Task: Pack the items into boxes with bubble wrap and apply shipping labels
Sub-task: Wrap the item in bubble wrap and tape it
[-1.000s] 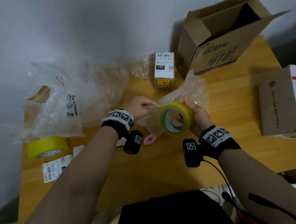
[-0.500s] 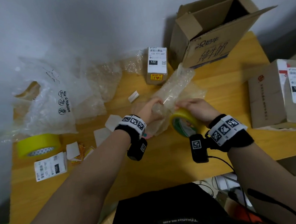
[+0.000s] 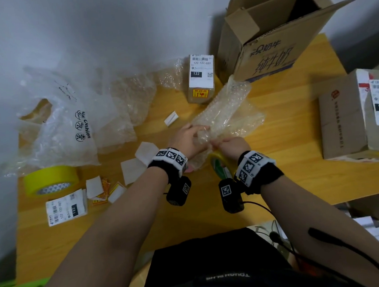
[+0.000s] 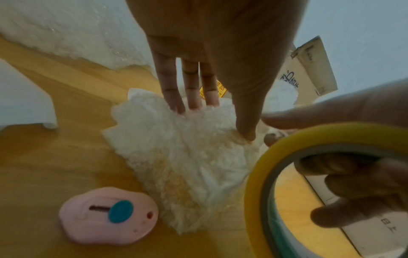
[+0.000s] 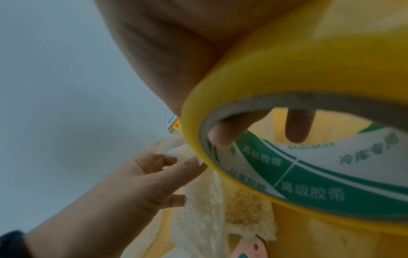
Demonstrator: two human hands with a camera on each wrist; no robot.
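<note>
My left hand point(image 3: 187, 139) holds the crumpled near end of a bubble wrap bundle point(image 3: 226, 109) between thumb and fingers; in the left wrist view the fingertips point(image 4: 192, 106) and thumb sit on the bubble wrap point(image 4: 187, 157). Touching it, my right hand point(image 3: 230, 144) grips a yellow tape roll point(image 3: 218, 166), with fingers hooked through the core of the tape roll point(image 5: 309, 157). What the bundle contains is hidden. A small brown box with a shipping label point(image 3: 201, 79) stands just behind it.
A large open carton point(image 3: 277, 38) stands at the back right, a labelled box point(image 3: 357, 113) at the right edge. On the left are air-cushion bags point(image 3: 71, 129), a second tape roll point(image 3: 52, 182), loose labels point(image 3: 65, 209) and backing papers. A pink cutter point(image 4: 108, 216) lies beneath my left wrist.
The tape roll has dropped from upright in front of me to low under my right hand. Both hands have closed in on the near end of the bubble wrap bundle.
</note>
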